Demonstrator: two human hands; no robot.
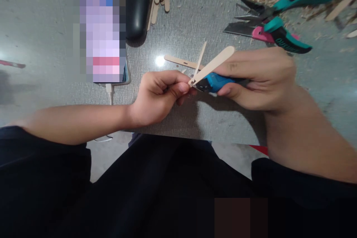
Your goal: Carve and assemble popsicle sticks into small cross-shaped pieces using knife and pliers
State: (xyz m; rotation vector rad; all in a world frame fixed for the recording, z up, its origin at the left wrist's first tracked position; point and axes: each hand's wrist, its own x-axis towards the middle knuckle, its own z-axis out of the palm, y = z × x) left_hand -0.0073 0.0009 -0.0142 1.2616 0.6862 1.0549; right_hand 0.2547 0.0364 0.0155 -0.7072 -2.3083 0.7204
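Now, pinching the low end of a pale wooden stick (214,66) between thumb and fingers of the left hand (157,98). Slanting up and rightward from those fingertips, long axis angled above the blue tool (217,82), itself clasped between thumb and fingers of the right hand (270,78) (nearer the stick's rounded far end). Apparently meeting the stick's base with the tool's tip, though too cramped to be sure. Further out, lying across a pink knife (259,34): teal-handled pliers (284,5), lettered on one grip, smeared beyond reading.

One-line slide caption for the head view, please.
Left hand pinches a wooden stick; right hand holds a blue tool close by, green-handled pliers lying beyond.
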